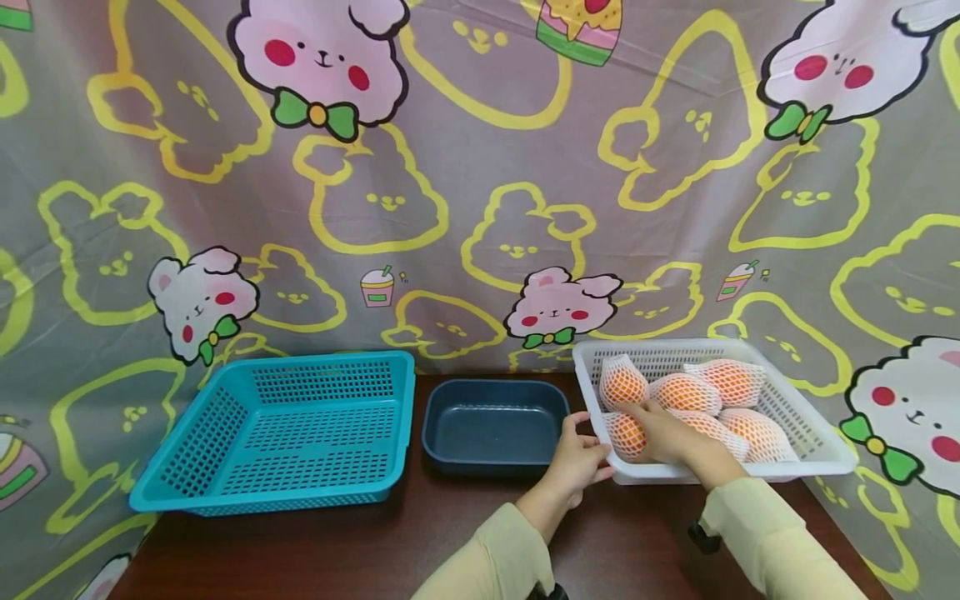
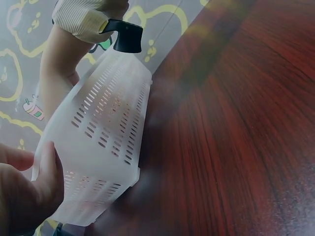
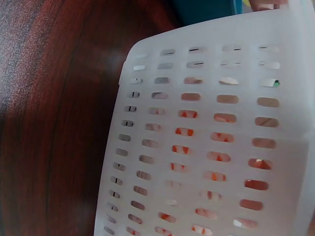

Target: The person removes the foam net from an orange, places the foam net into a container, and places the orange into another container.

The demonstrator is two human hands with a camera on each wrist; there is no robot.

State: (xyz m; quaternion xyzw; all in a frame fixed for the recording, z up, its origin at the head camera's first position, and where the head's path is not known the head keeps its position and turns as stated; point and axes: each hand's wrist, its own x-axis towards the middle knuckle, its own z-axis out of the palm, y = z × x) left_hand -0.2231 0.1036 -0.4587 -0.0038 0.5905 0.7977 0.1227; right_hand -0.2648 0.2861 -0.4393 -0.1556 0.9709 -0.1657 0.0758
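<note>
A white plastic basket (image 1: 817,446) stands at the right of the table, with several round orange fruits (image 1: 723,382) in white foam nets inside. My left hand (image 1: 577,462) holds the basket's front left corner; in the left wrist view its thumb (image 2: 49,169) lies against the outer wall. Reaching over the front rim, my right hand (image 1: 671,437) grips the netted fruit (image 1: 624,435) in the front left corner. Its fingertips are partly hidden among the fruits. In the right wrist view the slotted basket wall (image 3: 197,147) covers that hand, and orange shows through the slots.
Left of the white basket sits a dark blue rectangular tub (image 1: 495,467) with nothing in it. Farther left is a larger turquoise slotted basket (image 1: 397,433), also bare inside. A patterned cloth (image 1: 480,167) hangs behind the brown wooden table (image 1: 300,554).
</note>
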